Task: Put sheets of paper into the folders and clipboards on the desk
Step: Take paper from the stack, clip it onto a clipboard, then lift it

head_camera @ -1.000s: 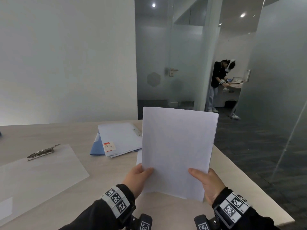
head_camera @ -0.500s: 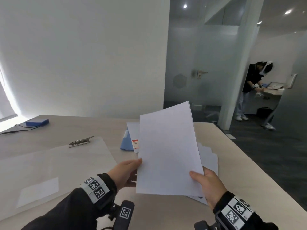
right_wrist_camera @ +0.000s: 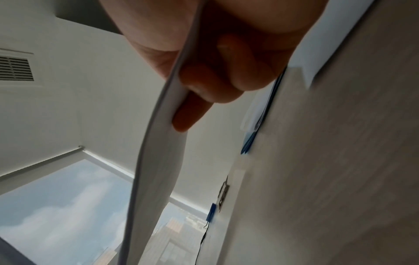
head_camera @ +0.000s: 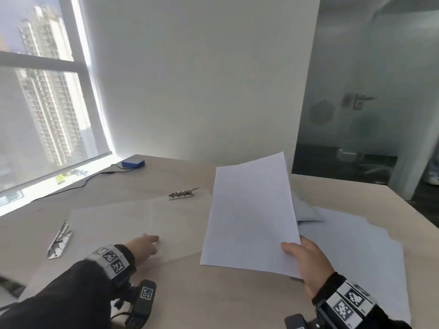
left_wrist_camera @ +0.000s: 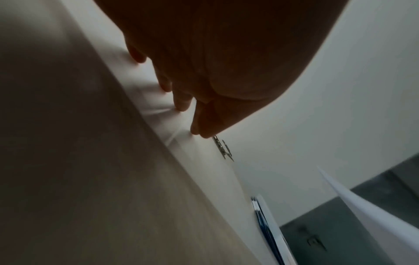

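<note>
My right hand [head_camera: 303, 261] pinches a thin stack of white sheets [head_camera: 251, 217] by the lower right corner and holds it tilted above the desk; in the right wrist view the thumb and fingers [right_wrist_camera: 199, 93] clamp the sheets [right_wrist_camera: 156, 161]. My left hand [head_camera: 146, 244] reaches out with straight fingers over a translucent clipboard [head_camera: 180, 224]; its fingertips [left_wrist_camera: 181, 105] touch the board, below the metal clip [head_camera: 183, 193]. A blue and white folder [head_camera: 306, 211] lies mostly hidden behind the held sheets.
A second translucent clipboard with a metal clip [head_camera: 59, 239] lies at the left. Loose white sheets [head_camera: 361, 252] lie on the desk [head_camera: 213, 300] under my right hand. A blue box [head_camera: 133, 163] with a black cable sits by the window. The desk's right edge drops to dark floor.
My left hand has let go of the sheets and moved left and down onto the clipboard. The right hand alone now holds the sheets. My view has swung left.
</note>
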Demonstrator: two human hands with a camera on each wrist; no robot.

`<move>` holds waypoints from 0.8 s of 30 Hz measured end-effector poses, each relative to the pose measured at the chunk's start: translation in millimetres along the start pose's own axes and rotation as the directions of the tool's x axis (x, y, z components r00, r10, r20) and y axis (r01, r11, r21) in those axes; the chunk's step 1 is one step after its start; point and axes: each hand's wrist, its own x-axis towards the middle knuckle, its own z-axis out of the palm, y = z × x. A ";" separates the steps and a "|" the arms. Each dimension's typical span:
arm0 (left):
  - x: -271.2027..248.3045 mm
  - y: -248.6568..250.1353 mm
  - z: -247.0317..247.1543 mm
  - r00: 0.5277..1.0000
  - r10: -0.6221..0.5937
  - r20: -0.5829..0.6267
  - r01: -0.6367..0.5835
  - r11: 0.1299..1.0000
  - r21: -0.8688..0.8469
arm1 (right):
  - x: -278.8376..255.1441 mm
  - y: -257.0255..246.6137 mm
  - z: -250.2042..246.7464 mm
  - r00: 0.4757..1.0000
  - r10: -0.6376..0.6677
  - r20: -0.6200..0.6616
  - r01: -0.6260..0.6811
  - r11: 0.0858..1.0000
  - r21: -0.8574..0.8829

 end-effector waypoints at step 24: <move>-50.1 -157.7 -87.1 0.887 -0.316 -0.338 -0.001 0.730 -0.683 | 20.1 14.0 211.4 0.889 0.162 0.429 -0.075 0.974 -0.213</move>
